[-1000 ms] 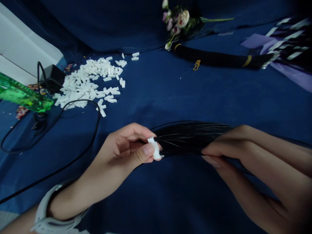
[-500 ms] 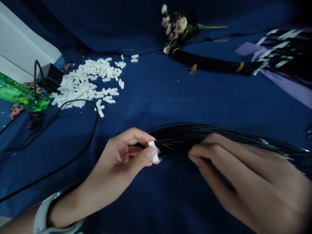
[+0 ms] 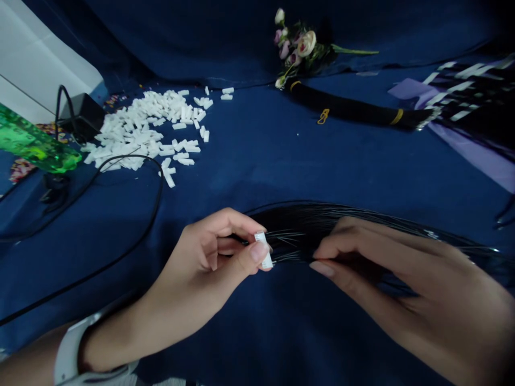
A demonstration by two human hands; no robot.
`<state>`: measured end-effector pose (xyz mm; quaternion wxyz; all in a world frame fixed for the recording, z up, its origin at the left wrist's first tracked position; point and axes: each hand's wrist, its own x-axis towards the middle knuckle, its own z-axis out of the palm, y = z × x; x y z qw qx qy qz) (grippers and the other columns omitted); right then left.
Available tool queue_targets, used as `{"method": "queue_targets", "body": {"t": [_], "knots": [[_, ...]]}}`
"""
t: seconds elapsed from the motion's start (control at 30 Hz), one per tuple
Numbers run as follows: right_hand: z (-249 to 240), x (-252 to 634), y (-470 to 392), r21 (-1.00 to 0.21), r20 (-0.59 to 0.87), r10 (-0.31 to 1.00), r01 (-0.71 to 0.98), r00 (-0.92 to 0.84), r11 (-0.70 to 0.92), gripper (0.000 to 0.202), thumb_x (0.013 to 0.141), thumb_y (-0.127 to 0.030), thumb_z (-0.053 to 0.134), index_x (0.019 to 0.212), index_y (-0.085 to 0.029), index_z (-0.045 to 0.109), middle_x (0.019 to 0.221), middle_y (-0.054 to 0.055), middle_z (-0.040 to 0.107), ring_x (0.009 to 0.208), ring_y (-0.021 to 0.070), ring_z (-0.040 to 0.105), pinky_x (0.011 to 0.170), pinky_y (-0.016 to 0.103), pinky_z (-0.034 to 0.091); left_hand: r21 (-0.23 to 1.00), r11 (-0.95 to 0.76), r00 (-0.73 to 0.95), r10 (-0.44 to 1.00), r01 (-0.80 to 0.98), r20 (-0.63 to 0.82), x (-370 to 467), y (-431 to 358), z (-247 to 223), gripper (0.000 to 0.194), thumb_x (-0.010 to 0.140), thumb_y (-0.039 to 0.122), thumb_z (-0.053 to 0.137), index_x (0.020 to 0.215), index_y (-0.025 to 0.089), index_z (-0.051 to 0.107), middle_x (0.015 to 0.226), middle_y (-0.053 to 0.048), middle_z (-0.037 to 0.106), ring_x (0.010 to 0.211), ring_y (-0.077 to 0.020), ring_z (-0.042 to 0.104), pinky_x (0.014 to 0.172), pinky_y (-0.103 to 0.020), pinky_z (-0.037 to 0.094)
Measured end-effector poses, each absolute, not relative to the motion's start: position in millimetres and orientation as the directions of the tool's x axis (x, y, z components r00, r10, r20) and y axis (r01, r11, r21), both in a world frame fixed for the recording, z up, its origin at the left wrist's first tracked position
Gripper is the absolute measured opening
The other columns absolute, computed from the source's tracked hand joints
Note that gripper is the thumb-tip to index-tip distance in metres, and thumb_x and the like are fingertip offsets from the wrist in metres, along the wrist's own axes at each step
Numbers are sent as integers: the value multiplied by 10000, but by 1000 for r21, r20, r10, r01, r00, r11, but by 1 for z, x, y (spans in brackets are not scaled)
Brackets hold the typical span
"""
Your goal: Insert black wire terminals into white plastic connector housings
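A small white plastic connector housing (image 3: 264,258) is pinched between the thumb and fingers of my left hand (image 3: 217,262). Thin black wires with shiny highlights run from its right side. Behind both hands lies a long bundle of black wires (image 3: 306,214), stretching to the right, with metal ends glinting. My right hand (image 3: 394,268) is closed, thumb and forefinger pinched at black wire a short way right of the housing. The wire is dark against the cloth, so its tip at the fingers is hard to make out.
A heap of white connector housings (image 3: 132,128) lies at the back left, near a green bottle (image 3: 36,142), a black box (image 3: 82,118) and a looping black cable (image 3: 155,209). Artificial flowers (image 3: 303,45), a banded wire bundle (image 3: 346,106) and purple material (image 3: 462,145) are at the back.
My left hand has moved slightly right with the white connector housing, nearer my right fingertips. My right hand stays pinched, its fingers turned a little. The view has shifted slightly.
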<state>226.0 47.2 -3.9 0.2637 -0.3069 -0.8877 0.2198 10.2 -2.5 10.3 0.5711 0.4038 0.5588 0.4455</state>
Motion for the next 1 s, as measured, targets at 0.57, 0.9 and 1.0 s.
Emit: {"method": "queue_targets", "body": {"t": [0.57,0.9,1.0], "knots": [[6,228,42,-651,246,692,413,-679,637,117,1024,-310,489,916,-274,518,786,-60,601,603,55,582,485,127,446,962,257,13,966,-98,-257,8,-5,5,42,872,204,753,858,240,737,703,93,756,665,-30,721,650,-40,567],[-9,226,32,-523,395,690,469,-607,712,213,980,-382,512,908,-237,651,804,52,607,683,177,596,543,267,490,958,246,30,969,-148,-244,12,-8,0,45,872,228,766,868,271,754,727,102,763,670,-28,718,659,-46,566],[-11,227,31,-479,416,677,487,-607,730,249,979,-403,507,873,-236,658,776,51,595,671,180,585,545,277,489,963,247,18,969,-106,-247,14,-8,3,80,874,190,758,856,269,751,706,101,760,656,-29,714,648,-42,559]]}}
